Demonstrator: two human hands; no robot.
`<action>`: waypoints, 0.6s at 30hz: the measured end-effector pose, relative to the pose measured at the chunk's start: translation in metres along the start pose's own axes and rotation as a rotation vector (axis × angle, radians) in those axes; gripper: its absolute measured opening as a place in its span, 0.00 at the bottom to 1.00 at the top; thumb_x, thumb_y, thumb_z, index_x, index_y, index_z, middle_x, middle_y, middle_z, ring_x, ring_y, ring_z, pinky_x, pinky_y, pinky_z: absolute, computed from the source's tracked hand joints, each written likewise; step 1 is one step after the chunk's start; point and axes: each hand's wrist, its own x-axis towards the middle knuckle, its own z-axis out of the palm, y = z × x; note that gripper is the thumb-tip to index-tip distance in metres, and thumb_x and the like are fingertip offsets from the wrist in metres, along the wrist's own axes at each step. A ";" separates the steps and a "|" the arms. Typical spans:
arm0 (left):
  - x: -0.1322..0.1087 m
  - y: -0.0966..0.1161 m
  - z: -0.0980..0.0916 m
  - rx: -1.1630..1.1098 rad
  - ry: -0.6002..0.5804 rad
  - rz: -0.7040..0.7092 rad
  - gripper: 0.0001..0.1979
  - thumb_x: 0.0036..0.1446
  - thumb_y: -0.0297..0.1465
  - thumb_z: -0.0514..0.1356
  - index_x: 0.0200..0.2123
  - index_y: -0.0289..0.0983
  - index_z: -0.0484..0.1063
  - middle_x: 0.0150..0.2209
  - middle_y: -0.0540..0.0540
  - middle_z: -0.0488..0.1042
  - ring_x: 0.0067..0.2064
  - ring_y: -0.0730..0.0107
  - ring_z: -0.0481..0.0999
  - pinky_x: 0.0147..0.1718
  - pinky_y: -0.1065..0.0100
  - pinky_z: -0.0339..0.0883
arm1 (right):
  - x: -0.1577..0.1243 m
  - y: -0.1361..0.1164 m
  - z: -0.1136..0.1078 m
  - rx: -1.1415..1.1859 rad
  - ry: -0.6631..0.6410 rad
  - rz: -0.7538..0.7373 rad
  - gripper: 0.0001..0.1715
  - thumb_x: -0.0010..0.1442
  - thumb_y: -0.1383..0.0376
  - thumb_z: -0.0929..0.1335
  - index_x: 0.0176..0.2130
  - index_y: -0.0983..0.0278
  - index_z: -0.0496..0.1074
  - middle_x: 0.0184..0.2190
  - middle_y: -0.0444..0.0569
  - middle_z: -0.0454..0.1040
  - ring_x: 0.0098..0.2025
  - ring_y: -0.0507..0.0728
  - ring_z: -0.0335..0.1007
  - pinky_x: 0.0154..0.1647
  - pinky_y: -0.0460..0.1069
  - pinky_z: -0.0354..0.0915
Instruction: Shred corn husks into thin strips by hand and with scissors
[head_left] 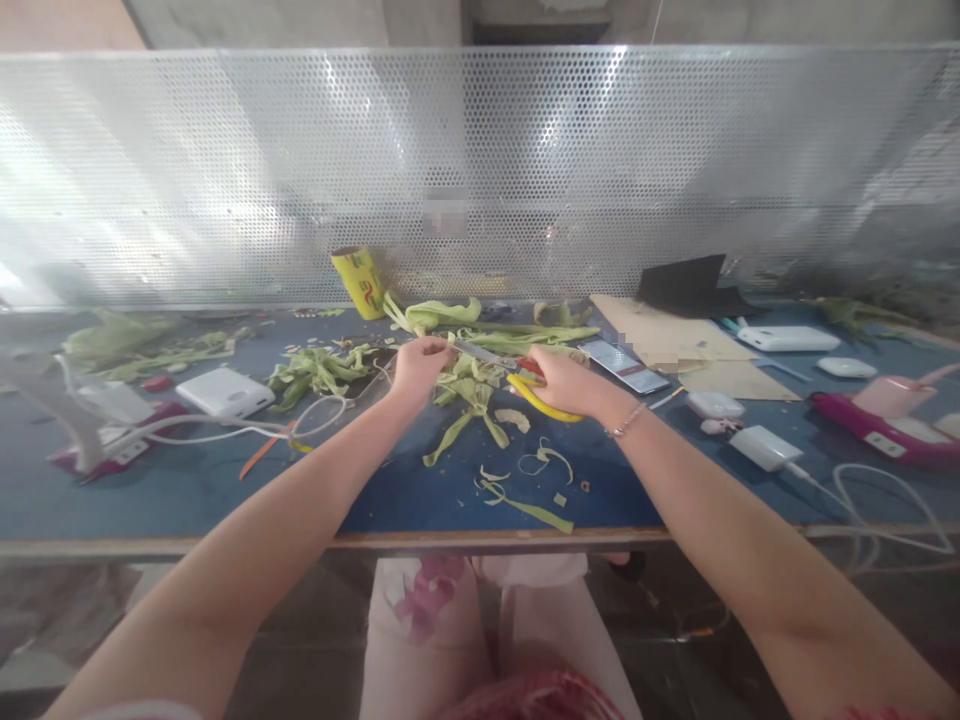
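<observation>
My right hand (562, 380) is wrapped round a pair of scissors (547, 402) with yellow and orange handles. The blades point left toward my left hand (421, 368), whose fingers are pinched together at the blade tips; what they hold, if anything, is too blurred to tell. Green leaves (474, 395), like husks, hang and lie just below the blades. Behind the hands rests a larger pale green leafy stalk (442, 314). Nearer the table edge are thin green strips and scraps (532, 510). A heap of cut green leaves (322, 370) lies left of my left hand.
A yellow cardboard tube (358, 283) leans at the back before a perforated metal screen (300, 180). A phone (626, 366), brown cardboard (675, 335) and a white charger (763, 447) sit to the right. On the left are a white power bank (225, 393) and cables.
</observation>
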 end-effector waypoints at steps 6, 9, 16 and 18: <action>-0.002 0.001 0.001 0.034 -0.032 0.028 0.07 0.34 0.30 0.66 0.22 0.34 0.75 0.17 0.51 0.69 0.21 0.77 0.65 0.25 0.70 0.59 | -0.003 -0.007 -0.003 -0.007 -0.013 -0.014 0.19 0.55 0.49 0.64 0.35 0.62 0.58 0.31 0.52 0.71 0.33 0.58 0.69 0.29 0.49 0.60; -0.002 0.000 0.001 0.054 -0.034 0.027 0.08 0.33 0.29 0.66 0.22 0.34 0.75 0.17 0.51 0.70 0.21 0.77 0.64 0.24 0.71 0.57 | -0.004 -0.012 -0.005 -0.001 -0.026 -0.012 0.17 0.56 0.51 0.63 0.33 0.62 0.56 0.32 0.51 0.71 0.33 0.57 0.68 0.29 0.48 0.59; -0.002 0.000 0.000 0.109 -0.040 0.049 0.07 0.34 0.31 0.66 0.20 0.34 0.74 0.17 0.51 0.69 0.21 0.77 0.63 0.24 0.71 0.56 | -0.004 -0.013 -0.005 -0.011 -0.019 -0.016 0.13 0.58 0.55 0.62 0.32 0.62 0.56 0.28 0.47 0.68 0.30 0.54 0.65 0.27 0.46 0.55; -0.002 0.001 0.000 0.108 -0.043 0.053 0.08 0.34 0.32 0.66 0.20 0.34 0.73 0.16 0.51 0.68 0.20 0.77 0.63 0.23 0.71 0.56 | -0.003 -0.012 -0.004 -0.010 -0.010 -0.026 0.13 0.58 0.55 0.62 0.32 0.62 0.56 0.28 0.46 0.68 0.29 0.53 0.64 0.26 0.46 0.54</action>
